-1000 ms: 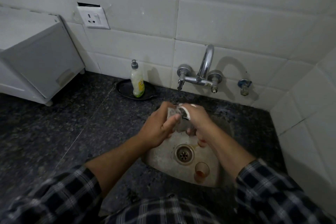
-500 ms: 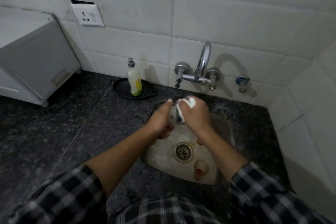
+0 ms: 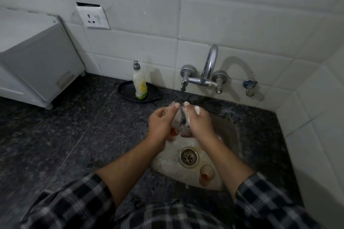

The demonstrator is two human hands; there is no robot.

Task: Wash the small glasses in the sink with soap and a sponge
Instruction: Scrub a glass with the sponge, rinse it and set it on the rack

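Over the back of the steel sink (image 3: 229, 135), my left hand (image 3: 161, 122) grips a small soapy glass (image 3: 177, 121). My right hand (image 3: 198, 123) holds a foamy sponge (image 3: 186, 119) against that glass, with white suds on its fingers. The glass is mostly hidden between the two hands. A second small glass (image 3: 206, 174) with reddish residue stands in the sink's front right, beside the drain (image 3: 189, 157). Another reddish glass (image 3: 174, 133) shows partly under my left hand.
A dish soap bottle (image 3: 139, 82) stands on a black dish (image 3: 126, 92) left of the wall tap (image 3: 204, 76). A white appliance (image 3: 35, 61) sits at the far left on the dark granite counter (image 3: 65, 135). Tiled walls close the back and right.
Both hands with the glass and sponge have stayed over the back of the sink. The right hand has shifted the sponge slightly lower against the glass.
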